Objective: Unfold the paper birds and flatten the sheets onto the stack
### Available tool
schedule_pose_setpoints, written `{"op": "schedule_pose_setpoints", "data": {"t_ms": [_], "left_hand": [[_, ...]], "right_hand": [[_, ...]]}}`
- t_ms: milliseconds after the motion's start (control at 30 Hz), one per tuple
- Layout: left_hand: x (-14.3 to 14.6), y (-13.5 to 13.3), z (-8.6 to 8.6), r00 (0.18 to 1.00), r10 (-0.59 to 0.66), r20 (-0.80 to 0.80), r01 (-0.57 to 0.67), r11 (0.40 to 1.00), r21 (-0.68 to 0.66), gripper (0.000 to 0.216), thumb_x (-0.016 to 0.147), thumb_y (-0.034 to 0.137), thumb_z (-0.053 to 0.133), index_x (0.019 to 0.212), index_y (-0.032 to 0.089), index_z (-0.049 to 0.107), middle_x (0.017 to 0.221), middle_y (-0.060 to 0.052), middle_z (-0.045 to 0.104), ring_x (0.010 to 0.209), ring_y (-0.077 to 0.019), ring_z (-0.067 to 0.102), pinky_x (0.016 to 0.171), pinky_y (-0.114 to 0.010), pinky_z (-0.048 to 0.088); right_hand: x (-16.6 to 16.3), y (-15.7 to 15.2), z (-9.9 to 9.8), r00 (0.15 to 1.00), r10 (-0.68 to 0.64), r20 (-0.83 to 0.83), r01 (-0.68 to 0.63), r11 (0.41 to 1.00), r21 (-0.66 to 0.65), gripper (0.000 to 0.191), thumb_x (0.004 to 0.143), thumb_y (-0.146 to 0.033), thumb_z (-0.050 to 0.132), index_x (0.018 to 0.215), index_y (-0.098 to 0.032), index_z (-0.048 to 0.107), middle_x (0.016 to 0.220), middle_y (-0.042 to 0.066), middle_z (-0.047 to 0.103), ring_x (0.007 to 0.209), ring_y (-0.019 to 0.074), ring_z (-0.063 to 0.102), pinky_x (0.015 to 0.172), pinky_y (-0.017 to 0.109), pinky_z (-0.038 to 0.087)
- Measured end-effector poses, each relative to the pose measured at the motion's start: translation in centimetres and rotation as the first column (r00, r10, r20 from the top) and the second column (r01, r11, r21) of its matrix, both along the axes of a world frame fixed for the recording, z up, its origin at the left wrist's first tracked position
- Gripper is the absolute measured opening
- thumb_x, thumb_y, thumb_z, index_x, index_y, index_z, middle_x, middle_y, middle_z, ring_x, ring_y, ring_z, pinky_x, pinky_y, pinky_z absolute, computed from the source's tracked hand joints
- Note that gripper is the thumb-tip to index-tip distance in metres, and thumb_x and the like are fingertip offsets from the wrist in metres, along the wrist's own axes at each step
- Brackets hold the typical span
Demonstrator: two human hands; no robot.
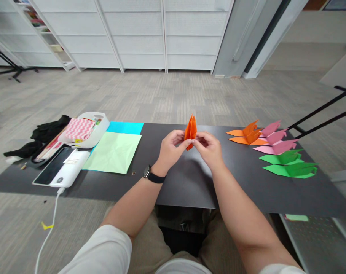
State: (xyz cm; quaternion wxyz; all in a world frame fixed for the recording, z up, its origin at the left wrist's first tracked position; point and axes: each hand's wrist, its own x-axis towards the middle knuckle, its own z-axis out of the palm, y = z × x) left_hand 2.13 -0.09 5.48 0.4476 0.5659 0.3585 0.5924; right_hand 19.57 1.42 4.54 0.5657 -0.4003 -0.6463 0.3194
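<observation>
An orange folded paper piece [191,128] stands upright between my two hands, above the middle of the dark table. My left hand [173,148] pinches its lower left side, thumb toward me. From the other side, my right hand [209,147] grips its lower right edge with thumb and fingers. Its pointed tips face up and away from me. Over to the right lie finished-looking origami birds: orange ones [247,134], pink ones [275,139] and green ones [289,163], set in a slanting row.
Pale green paper sheets [115,152] lie over blue paper [127,127] on the left of the black table [184,190]. Beyond them are a white basket [101,129], a phone [53,167], a white power bank [71,171] with a cable [54,220], and black cloth [51,129].
</observation>
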Motion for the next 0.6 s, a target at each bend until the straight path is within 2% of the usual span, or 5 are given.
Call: {"op": "schedule_pose_setpoints", "data": {"t_ms": [133, 233, 367, 467, 600], "left_hand": [[-0.37, 0.19, -0.25, 0.997, 0.045, -0.056, -0.043, 0.998, 0.04, 0.034, 0.099, 0.054, 0.071, 0.103, 0.021, 0.072, 0.102, -0.006, 0.077, 0.093, -0.0196, 0.073, 0.089, -0.033, 0.058], [-0.54, 0.23, -0.1, 0.997, 0.037, -0.071, -0.033, 0.998, 0.051, 0.036, 0.099, 0.057, 0.07, 0.101, 0.021, 0.071, 0.098, -0.005, 0.076, 0.09, -0.0187, 0.071, 0.086, -0.031, 0.056], [-0.54, 0.3, 0.01, 0.997, 0.032, -0.074, -0.028, 0.998, 0.063, 0.036, 0.1, 0.056, 0.069, 0.103, 0.021, 0.072, 0.1, -0.005, 0.077, 0.091, -0.0186, 0.071, 0.087, -0.031, 0.056], [-0.41, 0.26, -0.11, 0.996, 0.047, -0.079, -0.042, 0.997, 0.064, 0.032, 0.102, 0.053, 0.068, 0.106, 0.021, 0.073, 0.104, -0.006, 0.078, 0.094, -0.0196, 0.072, 0.089, -0.032, 0.056], [-0.18, -0.01, -0.05, 0.991, 0.074, -0.108, -0.068, 0.996, 0.058, 0.028, 0.097, 0.047, 0.076, 0.11, 0.022, 0.075, 0.108, -0.007, 0.079, 0.098, -0.0217, 0.074, 0.093, -0.035, 0.057]], "right_hand": [[0.21, 0.3, 0.36, 0.999, -0.009, -0.048, 0.011, 1.0, 0.028, 0.033, 0.086, -0.048, 0.085, 0.114, -0.033, 0.078, 0.122, 0.007, 0.073, 0.114, 0.0267, 0.069, 0.095, 0.044, 0.062], [0.21, 0.42, 0.56, 0.988, 0.092, -0.125, -0.099, 0.994, -0.048, 0.052, 0.084, -0.059, 0.085, 0.129, -0.035, 0.072, 0.137, 0.007, 0.07, 0.13, 0.0288, 0.065, 0.107, 0.048, 0.058], [0.09, 0.36, 0.53, 0.966, 0.199, -0.165, -0.222, 0.966, -0.132, 0.045, 0.084, -0.062, 0.085, 0.115, -0.032, 0.074, 0.113, 0.005, 0.078, 0.105, 0.0255, 0.072, 0.101, 0.046, 0.06], [0.06, 0.3, 0.43, 0.981, 0.098, -0.169, -0.116, 0.988, -0.098, 0.037, 0.082, -0.057, 0.087, 0.101, -0.029, 0.072, 0.094, 0.002, 0.075, 0.085, 0.0209, 0.068, 0.086, 0.04, 0.06], [0.13, 0.05, 0.56, 0.996, -0.006, -0.091, 0.002, 0.999, -0.048, 0.026, 0.086, -0.049, 0.083, 0.09, -0.027, 0.068, 0.085, 0.001, 0.069, 0.077, 0.019, 0.062, 0.077, 0.037, 0.056]]}}
